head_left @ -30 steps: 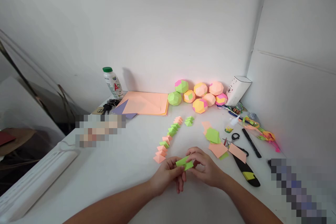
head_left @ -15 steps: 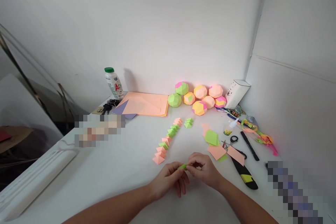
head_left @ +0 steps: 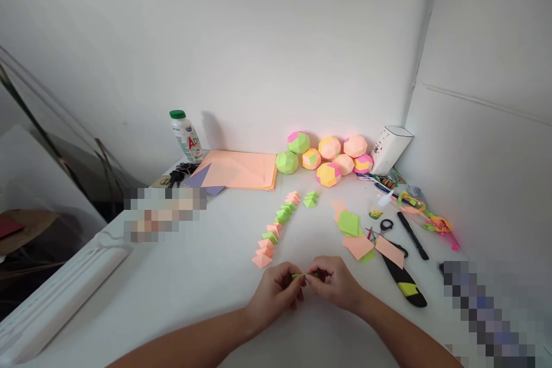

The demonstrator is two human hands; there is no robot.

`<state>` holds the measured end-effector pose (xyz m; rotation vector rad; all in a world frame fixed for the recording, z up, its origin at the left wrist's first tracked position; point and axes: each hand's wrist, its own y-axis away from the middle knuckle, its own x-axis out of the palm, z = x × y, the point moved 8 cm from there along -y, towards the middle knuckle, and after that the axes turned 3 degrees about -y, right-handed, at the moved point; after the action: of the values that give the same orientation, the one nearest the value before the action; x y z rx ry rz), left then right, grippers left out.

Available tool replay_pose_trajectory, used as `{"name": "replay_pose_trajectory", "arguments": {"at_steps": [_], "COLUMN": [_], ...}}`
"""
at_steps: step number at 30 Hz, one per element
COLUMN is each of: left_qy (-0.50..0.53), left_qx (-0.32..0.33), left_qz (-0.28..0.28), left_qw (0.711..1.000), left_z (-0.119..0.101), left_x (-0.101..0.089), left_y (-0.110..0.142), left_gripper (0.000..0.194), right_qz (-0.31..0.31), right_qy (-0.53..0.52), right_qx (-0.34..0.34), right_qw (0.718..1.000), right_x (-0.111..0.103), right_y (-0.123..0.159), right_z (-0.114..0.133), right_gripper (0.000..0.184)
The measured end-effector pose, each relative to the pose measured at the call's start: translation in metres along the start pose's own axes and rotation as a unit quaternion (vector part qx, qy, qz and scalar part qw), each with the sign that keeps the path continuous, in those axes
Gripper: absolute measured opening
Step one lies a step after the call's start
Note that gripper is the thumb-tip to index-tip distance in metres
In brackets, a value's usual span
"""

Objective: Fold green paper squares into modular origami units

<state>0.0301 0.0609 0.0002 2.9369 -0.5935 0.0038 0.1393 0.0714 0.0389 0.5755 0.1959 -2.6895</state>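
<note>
My left hand [head_left: 278, 293] and my right hand [head_left: 334, 282] meet near the front of the table, fingertips pinched on a small piece of green paper [head_left: 304, 275]. Only a thin edge of the paper shows; the fingers cover the rest. Just beyond my left hand begins a row of folded peach and green paper pieces [head_left: 270, 237], running away toward the back. Beside its far end sits a short stack of folded green pieces [head_left: 310, 199]. To the right of my right hand lie loose green sheets [head_left: 349, 223] and peach sheets [head_left: 359, 247].
Several faceted paper balls [head_left: 329, 174] rest against the back wall. Large peach sheets [head_left: 241, 168] and a white bottle [head_left: 187, 137] are left of them. On the right are scissors [head_left: 387, 225], a glue bottle [head_left: 378, 210], a black pen [head_left: 413, 235], a black-yellow cutter [head_left: 407, 289] and a white box [head_left: 391, 150].
The green paper has turned so that it now shows edge-on. My left fingers have curled in, and both hands pinch closer together. The view has shifted slightly.
</note>
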Motion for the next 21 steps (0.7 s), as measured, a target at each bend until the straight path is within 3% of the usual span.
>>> {"name": "replay_pose_trajectory", "arguments": {"at_steps": [6,10,13,18,21], "left_qy": [-0.058,-0.024,0.012,-0.025,-0.032], "left_qx": [0.069,0.085,0.073,0.075,0.06], "left_qz": [0.0,-0.023,-0.025,-0.001,0.001], "left_qw": [0.996,0.996,0.997,0.997,0.998], "left_z": [-0.012,-0.018,-0.016,-0.014,-0.011], "left_x": [-0.003,-0.009,-0.012,-0.007,-0.005], "left_y": [0.002,0.003,0.002,0.0,0.0], "left_gripper": [0.022,0.02,0.02,0.018,0.015], "right_qz": [-0.015,-0.052,-0.08,0.014,0.027], "right_qy": [0.021,0.037,-0.01,-0.058,-0.062], "right_qx": [-0.02,-0.002,0.023,0.019,0.029], "right_qw": [0.999,0.998,0.997,0.998,0.997], "right_x": [0.003,-0.019,-0.031,-0.003,0.007], "right_y": [0.001,-0.003,-0.004,0.001,0.003], "right_z": [-0.001,-0.005,-0.008,-0.002,-0.007], "right_gripper": [0.014,0.014,0.012,0.009,0.011]}}
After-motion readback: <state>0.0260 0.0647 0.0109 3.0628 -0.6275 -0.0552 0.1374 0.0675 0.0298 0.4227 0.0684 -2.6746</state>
